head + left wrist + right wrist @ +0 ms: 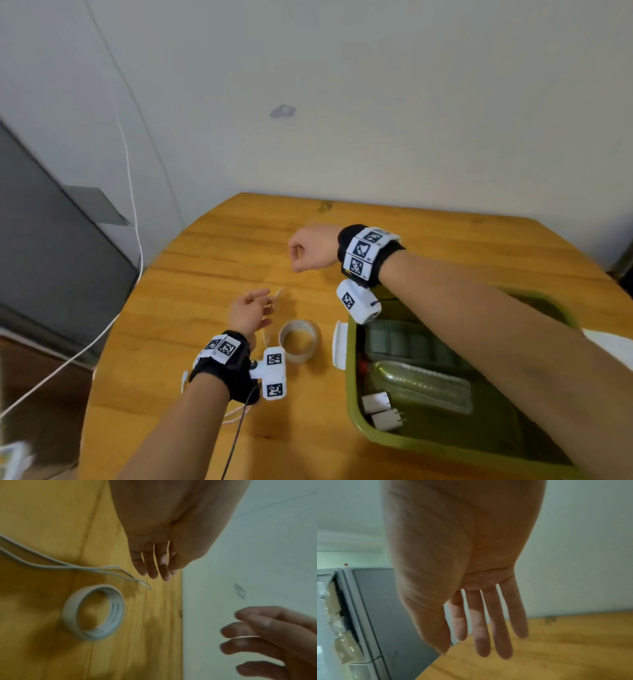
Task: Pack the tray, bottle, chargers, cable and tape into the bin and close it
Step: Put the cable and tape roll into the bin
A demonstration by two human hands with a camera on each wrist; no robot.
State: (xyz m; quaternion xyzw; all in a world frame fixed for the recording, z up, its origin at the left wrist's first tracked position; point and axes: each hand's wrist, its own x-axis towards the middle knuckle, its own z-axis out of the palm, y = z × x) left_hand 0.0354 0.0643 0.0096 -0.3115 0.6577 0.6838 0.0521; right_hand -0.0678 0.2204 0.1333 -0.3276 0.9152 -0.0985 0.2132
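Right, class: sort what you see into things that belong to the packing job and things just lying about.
Job:
bin
tray
bottle
chargers
cable
tape

Lying about:
grey cabinet
white wire along the wall
table

Wall (342, 85): plain off-white, runs behind the table; small grey scuff mark (283, 111) approx mid-wall.
Table (212, 246): orange-brown wood planks, rounded edge on the left, far edge right up against the wall; dark blemish (324, 206) near that edge.
Cabinet (51, 246): grey, to the left of the table, w/ a flat grey front.
Cord (132, 192): thin, white, hangs down the wall beside the cabinet, trails off bottom-left.
Shelf stuff (335, 615): blurred pale packets at the cabinet's far side, can't tell what.
Light: soft, even, dim-ish indoors.
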